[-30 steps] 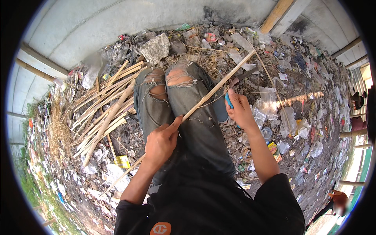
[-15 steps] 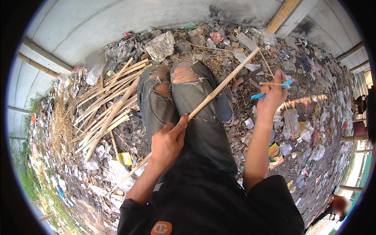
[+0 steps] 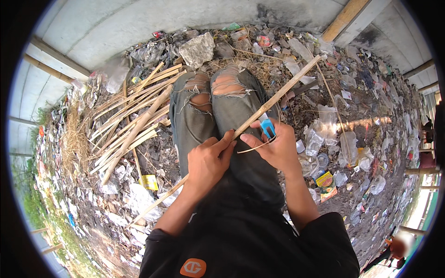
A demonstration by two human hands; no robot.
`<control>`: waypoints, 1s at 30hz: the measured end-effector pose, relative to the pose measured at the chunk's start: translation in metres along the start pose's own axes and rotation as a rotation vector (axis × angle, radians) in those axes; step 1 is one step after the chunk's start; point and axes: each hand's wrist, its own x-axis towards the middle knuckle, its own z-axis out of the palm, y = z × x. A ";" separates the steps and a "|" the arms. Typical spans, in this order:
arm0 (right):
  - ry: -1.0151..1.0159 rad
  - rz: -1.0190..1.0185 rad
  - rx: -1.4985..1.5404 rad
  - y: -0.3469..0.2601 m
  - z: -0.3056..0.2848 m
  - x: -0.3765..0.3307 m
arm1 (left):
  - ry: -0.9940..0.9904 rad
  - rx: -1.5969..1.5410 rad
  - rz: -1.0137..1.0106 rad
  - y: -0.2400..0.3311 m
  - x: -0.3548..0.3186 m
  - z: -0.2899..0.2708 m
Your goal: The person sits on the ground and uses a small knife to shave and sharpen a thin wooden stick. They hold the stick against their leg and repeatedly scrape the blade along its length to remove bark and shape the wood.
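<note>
A long bamboo stick lies slantwise across my thighs, its far end up to the right and its near end down to the left. My left hand is closed around its middle, thumb along the top. My right hand grips a blue box cutter, just right of my left hand. The cutter's tip touches or nearly touches the stick; the exact contact is too small to tell. A thin curled bamboo strip hangs by my right fingers; whether they hold it I cannot tell.
A pile of split bamboo strips lies left of my knees. A stone chunk sits beyond them, near a grey wall. Plastic litter covers the ground. Another person is at the far lower right.
My right hand has come in from the right with the box cutter, down to the stick beside my left hand. My left hand keeps its hold on the stick.
</note>
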 end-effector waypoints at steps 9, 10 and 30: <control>0.303 0.068 0.151 0.055 -0.062 0.035 | 0.037 -0.067 -0.054 -0.014 -0.006 -0.006; 0.400 0.147 0.244 0.074 -0.085 0.045 | 0.035 -0.082 -0.059 -0.016 -0.008 -0.008; -0.069 0.137 -0.400 0.046 -0.060 0.028 | 0.017 -0.113 -0.061 -0.021 -0.008 -0.011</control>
